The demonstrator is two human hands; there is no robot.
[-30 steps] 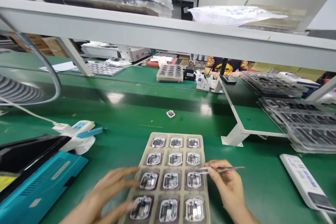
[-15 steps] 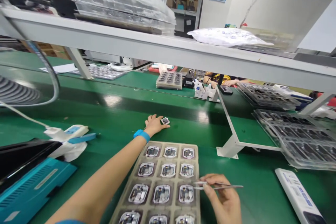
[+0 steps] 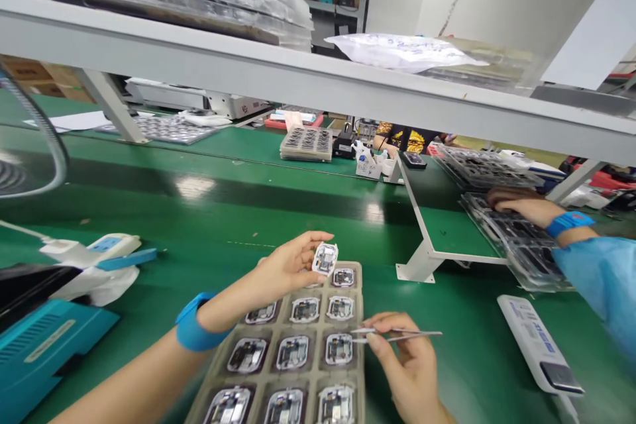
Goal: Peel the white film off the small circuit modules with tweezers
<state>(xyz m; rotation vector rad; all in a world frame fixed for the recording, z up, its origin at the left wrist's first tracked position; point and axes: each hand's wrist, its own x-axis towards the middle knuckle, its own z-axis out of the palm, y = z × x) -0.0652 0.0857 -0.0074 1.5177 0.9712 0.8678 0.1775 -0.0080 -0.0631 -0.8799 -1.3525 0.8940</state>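
My left hand (image 3: 287,267) pinches a small white-framed module (image 3: 325,258) and holds it just above the far end of a tan tray (image 3: 366,351). The tray's pockets hold several similar metal-and-black modules. My left wrist wears a blue band (image 3: 193,332). My right hand (image 3: 410,364) rests at the tray's right edge and grips metal tweezers (image 3: 397,334), their tips pointing left over a tray pocket.
A co-worker's hand (image 3: 521,205) with a blue wristband and blue sleeve reaches onto stacked clear trays (image 3: 507,238) at right. A white remote-like device (image 3: 539,343) lies near right. A blue machine (image 3: 40,344) sits at left. A grey shelf (image 3: 298,79) spans overhead.
My left hand picked the loose module off the green belt and drew it back above the tray. A co-worker's arm came into view at right. My right hand stayed with the tweezers.
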